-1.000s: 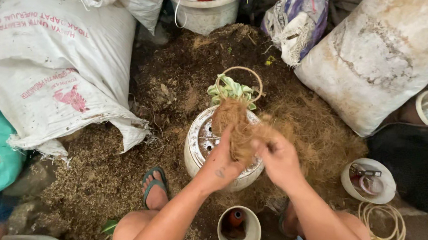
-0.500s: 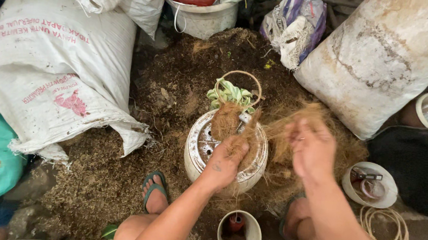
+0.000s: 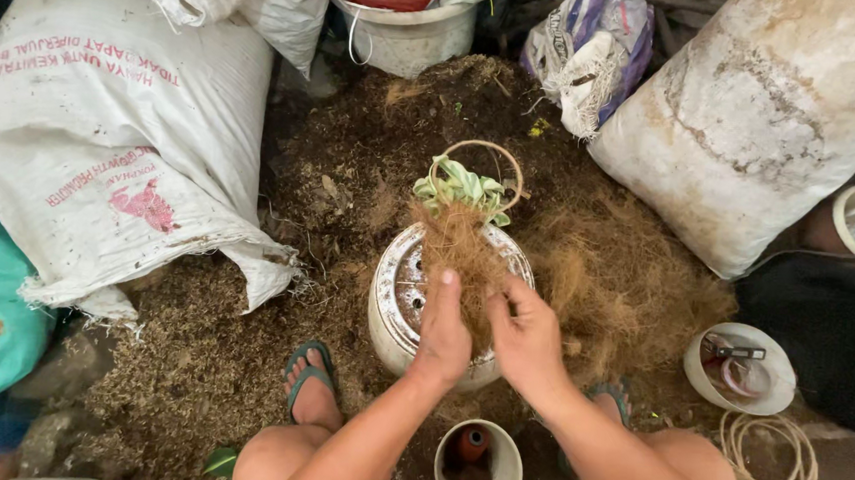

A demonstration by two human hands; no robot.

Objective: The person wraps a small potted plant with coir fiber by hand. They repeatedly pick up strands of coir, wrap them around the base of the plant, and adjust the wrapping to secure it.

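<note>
Sacks ring the husk-strewn floor where our left hand (image 3: 444, 333) and right hand (image 3: 524, 337) clamp brown fibre (image 3: 457, 252) round a small green plant (image 3: 461, 187) over a white pot (image 3: 398, 298).

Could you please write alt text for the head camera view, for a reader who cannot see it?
Left hand and right hand press a bundle of brown fibre around a small green plant over a white perforated pot. White sacks and loose fibre surround them.

Fibre bundle (image 3: 456, 257) sits on the upturned pot (image 3: 395, 308), big sack (image 3: 104, 137) to its left, small cup (image 3: 477, 469) between the knees.
</note>
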